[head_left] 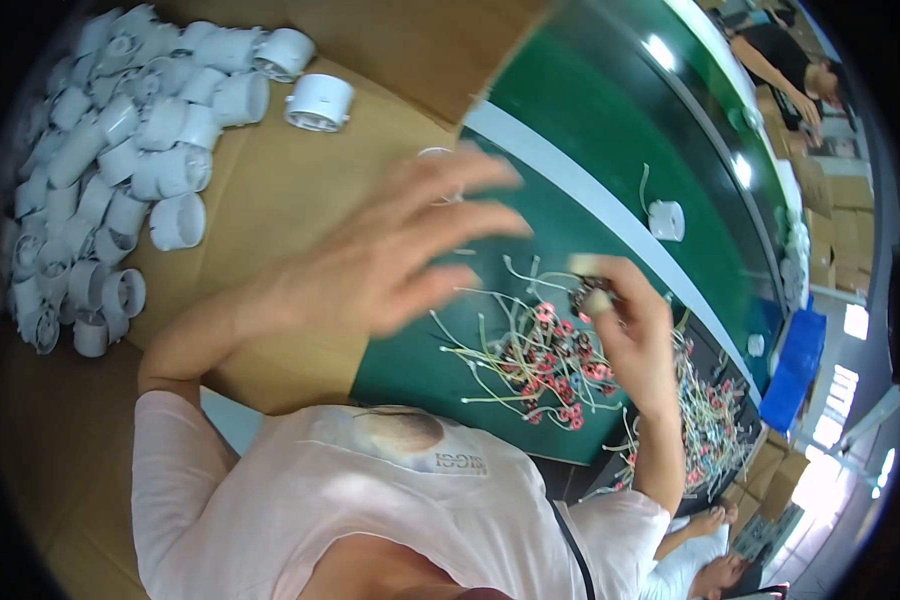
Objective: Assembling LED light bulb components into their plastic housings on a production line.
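Observation:
My left hand [380,245] is blurred by motion, its fingers spread apart over the edge of the cardboard and the green work surface. Partly hidden behind those fingers is a white ring-shaped part [435,152]. My right hand [630,325] pinches a small dark wired part [584,296] between thumb and fingers; its exact kind is not clear. Just below and left of that hand lies a heap of small red and dark wired parts [555,370], their pale leads fanning out to the left.
White plastic cylinders [160,120] pile up on cardboard [260,190] at left, one cylinder [320,102] standing apart. A green conveyor belt [580,90] curves past, carrying another white cylinder [666,220]. A dark bin [715,430] of wired parts and a blue box [795,368] are at right. Two other people work nearby.

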A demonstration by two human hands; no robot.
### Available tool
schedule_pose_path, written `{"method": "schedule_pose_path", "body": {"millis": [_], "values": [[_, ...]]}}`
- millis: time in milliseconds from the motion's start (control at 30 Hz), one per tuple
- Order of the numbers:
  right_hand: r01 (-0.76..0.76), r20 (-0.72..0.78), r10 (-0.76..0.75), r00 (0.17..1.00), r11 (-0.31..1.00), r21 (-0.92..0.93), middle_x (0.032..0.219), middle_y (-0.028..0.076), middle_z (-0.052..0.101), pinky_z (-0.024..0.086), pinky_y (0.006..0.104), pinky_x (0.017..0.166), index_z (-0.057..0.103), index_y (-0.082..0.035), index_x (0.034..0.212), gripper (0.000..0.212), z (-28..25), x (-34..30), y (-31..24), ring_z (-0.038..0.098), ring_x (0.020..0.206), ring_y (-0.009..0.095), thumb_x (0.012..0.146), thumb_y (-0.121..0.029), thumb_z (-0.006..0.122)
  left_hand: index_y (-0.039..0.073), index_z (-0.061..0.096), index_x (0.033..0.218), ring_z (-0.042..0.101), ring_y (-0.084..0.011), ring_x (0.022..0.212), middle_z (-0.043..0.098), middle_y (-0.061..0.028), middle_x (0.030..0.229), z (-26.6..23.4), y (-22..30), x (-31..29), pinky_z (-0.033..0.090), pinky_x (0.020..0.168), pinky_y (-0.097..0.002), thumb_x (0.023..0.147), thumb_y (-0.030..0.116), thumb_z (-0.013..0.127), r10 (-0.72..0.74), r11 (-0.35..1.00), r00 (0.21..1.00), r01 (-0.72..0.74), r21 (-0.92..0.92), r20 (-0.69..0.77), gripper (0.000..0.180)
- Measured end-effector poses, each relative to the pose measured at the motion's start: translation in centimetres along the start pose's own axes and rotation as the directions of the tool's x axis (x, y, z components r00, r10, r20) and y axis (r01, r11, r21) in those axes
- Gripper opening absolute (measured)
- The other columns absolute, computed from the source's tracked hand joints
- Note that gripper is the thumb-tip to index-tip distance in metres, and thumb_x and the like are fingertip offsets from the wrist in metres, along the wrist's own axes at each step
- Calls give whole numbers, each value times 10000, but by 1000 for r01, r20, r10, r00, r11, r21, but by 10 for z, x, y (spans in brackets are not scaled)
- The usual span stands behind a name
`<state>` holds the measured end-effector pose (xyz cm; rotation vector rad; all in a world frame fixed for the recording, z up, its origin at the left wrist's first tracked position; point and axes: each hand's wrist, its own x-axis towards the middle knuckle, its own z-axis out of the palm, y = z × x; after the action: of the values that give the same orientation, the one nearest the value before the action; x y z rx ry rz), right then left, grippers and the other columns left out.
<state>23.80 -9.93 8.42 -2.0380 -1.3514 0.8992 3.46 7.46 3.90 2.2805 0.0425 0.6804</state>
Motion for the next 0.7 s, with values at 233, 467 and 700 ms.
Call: {"method": "schedule_pose_path", "body": {"millis": [233, 467, 700], "values": [[56, -126, 42, 991, 725, 686, 974, 109, 583, 425, 234, 529, 525, -30, 1040, 223, 20, 0, -2, 574, 743, 148, 825, -37, 583, -61, 525, 1225, 469, -296, 1172, 499, -186, 1253, -15, 124, -17, 370, 980, -390, 952, 107, 465, 3, -556, 1000, 27, -830, 31, 326], [46, -40, -23, 999, 525, 850, 1021, 144, 594, 454, 218, 589, 501, 3, 1105, 283, 31, -11, 5, 608, 785, 162, 847, -64, 595, -14, 551, 1140, 495, -296, 1077, 522, -158, 1157, -13, 100, -18, 377, 930, -391, 917, 61, 450, 373, -115, 910, 241, -964, 183, 257], [-23, 17, 15, 1000, 569, 822, 970, 128, 595, 437, 217, 533, 506, 2, 1161, 425, 22, -1, -6, 584, 724, 141, 816, -186, 668, -102, 503, 1220, 498, -332, 1110, 524, -207, 1211, 6, 140, -11, 386, 947, -395, 969, 106, 408, 28, -463, 991, -100, -881, -127, 340]]}}
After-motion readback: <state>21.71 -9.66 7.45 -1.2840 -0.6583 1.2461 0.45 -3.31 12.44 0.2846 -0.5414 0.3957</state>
